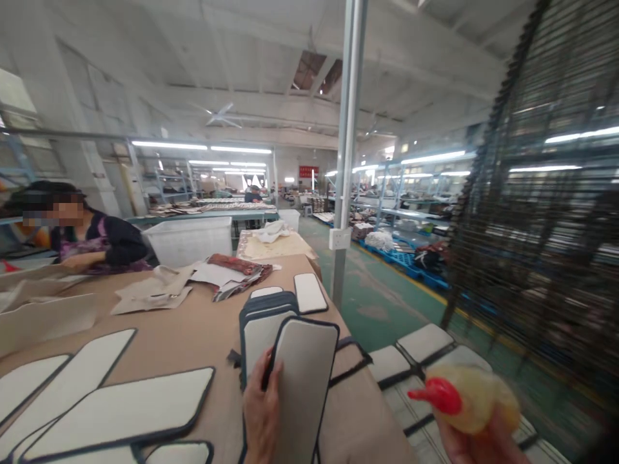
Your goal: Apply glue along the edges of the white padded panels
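My left hand (261,412) grips a flat white panel with a dark border (304,386), holding it up on edge above the table near its right side. Behind the panel lies a stack of similar panels (264,316). At the bottom right my right hand (478,444) is closed around a yellowish squeeze bottle with a red nozzle (469,396); the nozzle points left toward the panel. The bottle is blurred by motion.
More bordered white panels (120,412) lie on the brown table (193,335), with fabric scraps (159,290) further back. A person (82,235) works at the far left. A metal post (345,161) stands beside the table. A dark wire rack (546,212) fills the right. Panels (425,341) lie low by the aisle.
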A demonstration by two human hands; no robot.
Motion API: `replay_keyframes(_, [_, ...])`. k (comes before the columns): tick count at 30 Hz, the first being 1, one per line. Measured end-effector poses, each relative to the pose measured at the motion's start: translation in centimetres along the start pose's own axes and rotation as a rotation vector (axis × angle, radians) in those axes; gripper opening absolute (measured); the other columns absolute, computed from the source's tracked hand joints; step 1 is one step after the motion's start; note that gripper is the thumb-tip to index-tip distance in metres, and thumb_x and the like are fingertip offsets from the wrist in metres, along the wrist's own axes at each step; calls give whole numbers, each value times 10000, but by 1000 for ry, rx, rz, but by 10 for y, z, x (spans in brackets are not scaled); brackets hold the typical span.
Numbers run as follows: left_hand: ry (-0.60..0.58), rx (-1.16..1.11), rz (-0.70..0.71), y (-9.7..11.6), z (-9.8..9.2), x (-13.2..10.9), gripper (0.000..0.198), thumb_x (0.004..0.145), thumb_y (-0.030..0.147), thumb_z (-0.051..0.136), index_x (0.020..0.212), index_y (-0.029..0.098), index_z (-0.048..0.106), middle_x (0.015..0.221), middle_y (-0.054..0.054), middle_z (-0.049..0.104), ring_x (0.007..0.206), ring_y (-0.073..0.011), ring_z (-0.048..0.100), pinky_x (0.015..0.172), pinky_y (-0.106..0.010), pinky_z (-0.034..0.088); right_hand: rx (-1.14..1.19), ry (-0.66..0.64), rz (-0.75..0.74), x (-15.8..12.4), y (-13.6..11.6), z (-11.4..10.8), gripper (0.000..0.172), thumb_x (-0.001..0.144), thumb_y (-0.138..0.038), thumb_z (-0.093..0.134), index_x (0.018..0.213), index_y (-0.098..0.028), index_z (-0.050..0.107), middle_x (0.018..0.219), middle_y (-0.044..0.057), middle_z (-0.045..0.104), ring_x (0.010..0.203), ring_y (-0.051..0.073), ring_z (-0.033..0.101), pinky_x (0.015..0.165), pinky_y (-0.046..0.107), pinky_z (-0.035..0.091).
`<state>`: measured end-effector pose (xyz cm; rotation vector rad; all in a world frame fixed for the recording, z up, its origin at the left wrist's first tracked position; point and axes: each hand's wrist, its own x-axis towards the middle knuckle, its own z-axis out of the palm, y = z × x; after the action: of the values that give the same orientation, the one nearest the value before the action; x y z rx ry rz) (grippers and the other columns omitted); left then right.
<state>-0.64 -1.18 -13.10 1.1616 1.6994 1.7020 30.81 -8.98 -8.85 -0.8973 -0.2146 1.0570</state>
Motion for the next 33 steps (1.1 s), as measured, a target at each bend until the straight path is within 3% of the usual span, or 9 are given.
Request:
replay_keyframes(3, [-479, 28, 254, 37, -7, 3, 359, 741, 317, 659, 1083, 229, 721, 1069, -67, 724, 1055, -274, 621, 937, -346, 467, 109, -38, -200, -17, -27, 34, 401, 584, -492, 813, 917, -286, 726, 968, 63, 739, 921, 277, 686, 843, 414, 562])
replay_keyframes(5, [-834, 84, 421, 68, -12, 9, 339, 821, 347, 594, 1119, 237, 713, 1038, -69, 727, 975, -239, 645, 861, -297, 486, 89, -186, -275, -27, -49, 56, 474, 504, -501, 867, 899, -277, 731, 932, 67, 748, 939, 306, 679, 935, 474, 506])
replay_keyframes(10, [-1418, 312, 596, 152, -16, 16, 334, 881, 246, 535, 1181, 240, 682, 968, -48, 708, 878, -190, 626, 760, -224, 444, -45, -532, -346, -39, -99, 87, 533, 439, -431, 909, 911, -269, 724, 848, 51, 753, 988, 372, 658, 1003, 574, 421])
replay_keyframes(13, [-1657, 364, 680, 189, -16, 12, 313, 871, 196, 544, 1138, 222, 706, 895, -39, 691, 803, -173, 612, 706, -209, 417, -139, -670, -333, -44, -114, 88, 556, 441, -409, 908, 940, -267, 706, 831, 37, 748, 932, 363, 677, 938, 572, 476])
replay_keyframes(16, [-1797, 369, 693, 211, -15, 5, 318, 874, 207, 554, 1159, 203, 696, 963, -56, 712, 865, -187, 614, 758, -215, 420, -201, -763, -299, -51, -121, 83, 553, 462, -388, 895, 961, -263, 693, 877, 37, 742, 850, 320, 698, 818, 498, 556])
replay_keyframes(21, [-1978, 317, 605, 227, -14, -5, 342, 876, 236, 565, 1185, 146, 679, 1057, -91, 719, 891, -185, 626, 794, -213, 432, -225, -878, -239, -58, -123, 76, 511, 514, -369, 877, 976, -275, 682, 910, 33, 731, 828, 288, 702, 718, 436, 588])
replay_keyframes(28, [-2076, 282, 597, 247, -11, -25, 422, 883, 352, 552, 1172, 74, 682, 1043, -146, 726, 877, -224, 642, 771, -233, 455, -240, -986, -163, -62, -122, 77, 594, 489, -447, 889, 1011, -268, 668, 905, 35, 718, 814, 300, 698, 706, 468, 588])
replay_keyframes(33, [-2110, 250, 584, 249, -10, -31, 517, 881, 390, 546, 1156, -32, 663, 1050, -213, 710, 912, -244, 649, 776, -211, 459, -233, -1011, -115, -63, -125, 71, 602, 494, -447, 889, 1021, -281, 651, 907, 31, 711, 817, 294, 693, 723, 468, 575])
